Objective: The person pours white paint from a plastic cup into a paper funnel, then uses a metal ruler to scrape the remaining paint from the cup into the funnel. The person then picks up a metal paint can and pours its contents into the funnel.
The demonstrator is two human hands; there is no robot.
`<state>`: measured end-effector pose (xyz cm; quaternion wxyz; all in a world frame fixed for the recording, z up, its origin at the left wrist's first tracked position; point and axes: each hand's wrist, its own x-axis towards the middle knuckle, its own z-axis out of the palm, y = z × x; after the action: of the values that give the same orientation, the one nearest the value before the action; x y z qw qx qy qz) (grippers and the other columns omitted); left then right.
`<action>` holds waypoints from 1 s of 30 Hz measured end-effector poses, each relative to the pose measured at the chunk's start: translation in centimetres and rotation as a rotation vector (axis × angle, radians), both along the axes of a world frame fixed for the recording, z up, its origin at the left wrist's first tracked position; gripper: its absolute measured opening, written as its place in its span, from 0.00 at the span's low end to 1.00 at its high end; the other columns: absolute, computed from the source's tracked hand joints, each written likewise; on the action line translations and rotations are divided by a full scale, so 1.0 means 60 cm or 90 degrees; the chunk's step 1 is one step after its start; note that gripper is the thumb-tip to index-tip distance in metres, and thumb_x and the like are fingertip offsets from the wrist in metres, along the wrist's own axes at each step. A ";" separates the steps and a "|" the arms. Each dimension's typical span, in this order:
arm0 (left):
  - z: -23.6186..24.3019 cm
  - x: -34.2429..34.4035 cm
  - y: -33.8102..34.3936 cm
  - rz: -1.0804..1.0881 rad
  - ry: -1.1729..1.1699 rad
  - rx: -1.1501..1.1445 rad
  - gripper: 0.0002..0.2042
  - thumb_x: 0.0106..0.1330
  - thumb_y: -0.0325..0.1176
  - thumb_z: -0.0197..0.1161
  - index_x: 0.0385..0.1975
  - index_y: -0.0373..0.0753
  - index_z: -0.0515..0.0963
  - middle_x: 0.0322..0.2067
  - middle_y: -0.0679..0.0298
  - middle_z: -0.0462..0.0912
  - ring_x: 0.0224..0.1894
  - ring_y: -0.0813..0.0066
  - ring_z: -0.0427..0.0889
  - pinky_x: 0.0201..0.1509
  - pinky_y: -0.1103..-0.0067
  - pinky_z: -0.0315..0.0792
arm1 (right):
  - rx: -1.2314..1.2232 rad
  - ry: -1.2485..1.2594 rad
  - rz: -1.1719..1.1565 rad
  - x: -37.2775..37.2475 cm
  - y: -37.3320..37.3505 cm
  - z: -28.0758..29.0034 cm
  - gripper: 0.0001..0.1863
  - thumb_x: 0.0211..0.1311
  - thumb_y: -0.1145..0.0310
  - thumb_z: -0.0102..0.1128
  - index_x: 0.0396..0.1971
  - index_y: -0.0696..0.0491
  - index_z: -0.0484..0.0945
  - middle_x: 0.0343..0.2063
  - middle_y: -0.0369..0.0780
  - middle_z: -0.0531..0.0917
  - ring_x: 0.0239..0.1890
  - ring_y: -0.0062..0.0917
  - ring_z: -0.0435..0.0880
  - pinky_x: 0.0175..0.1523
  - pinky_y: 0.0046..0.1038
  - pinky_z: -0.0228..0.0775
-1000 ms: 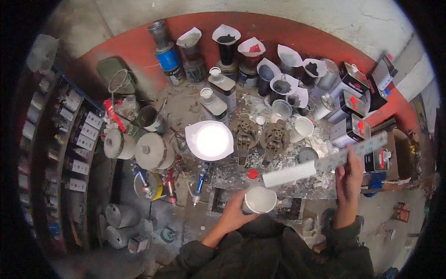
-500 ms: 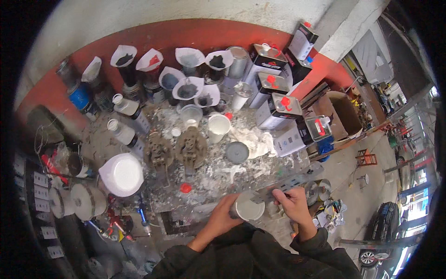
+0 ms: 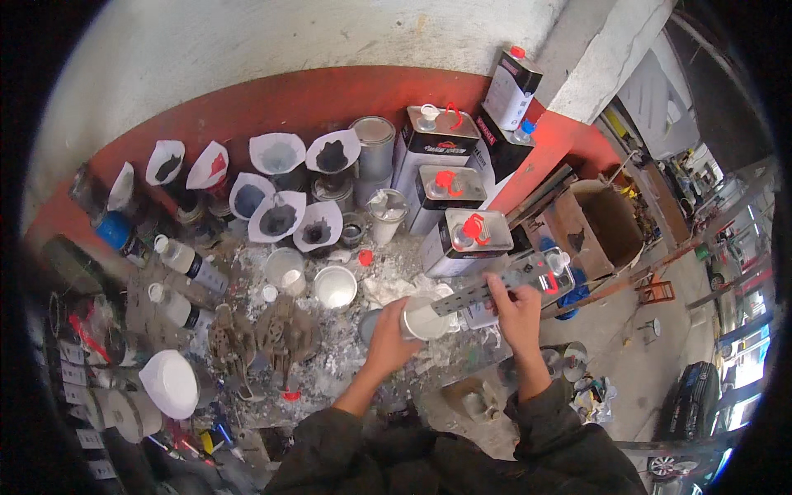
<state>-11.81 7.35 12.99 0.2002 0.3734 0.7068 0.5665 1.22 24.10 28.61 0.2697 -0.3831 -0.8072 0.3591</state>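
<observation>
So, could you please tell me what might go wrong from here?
The round, white, open cup, held only by the left hand, might tip if the long, grey perforated strip in the right hand presses its rim. A second round white cup, standing open on the white-spattered table, could be knocked over.

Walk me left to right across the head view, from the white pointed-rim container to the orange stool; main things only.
White pointed-rim container, left grimy brown part, right grimy brown part, white tub, left hand, held cup, right hand, cardboard box, orange stool.
</observation>
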 end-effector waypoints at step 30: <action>-0.143 -0.140 0.192 0.025 -0.149 -0.032 0.50 0.47 0.32 0.82 0.71 0.40 0.58 0.64 0.51 0.76 0.67 0.56 0.75 0.69 0.67 0.69 | -0.006 0.089 -0.052 -0.170 0.196 -0.072 0.17 0.66 0.59 0.68 0.40 0.60 0.86 0.24 0.41 0.87 0.24 0.22 0.85 0.33 0.27 0.75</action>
<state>-20.21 18.88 4.43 0.2794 0.2860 0.6997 0.5922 -9.00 35.85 24.29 0.3381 -0.3906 -0.7686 0.3772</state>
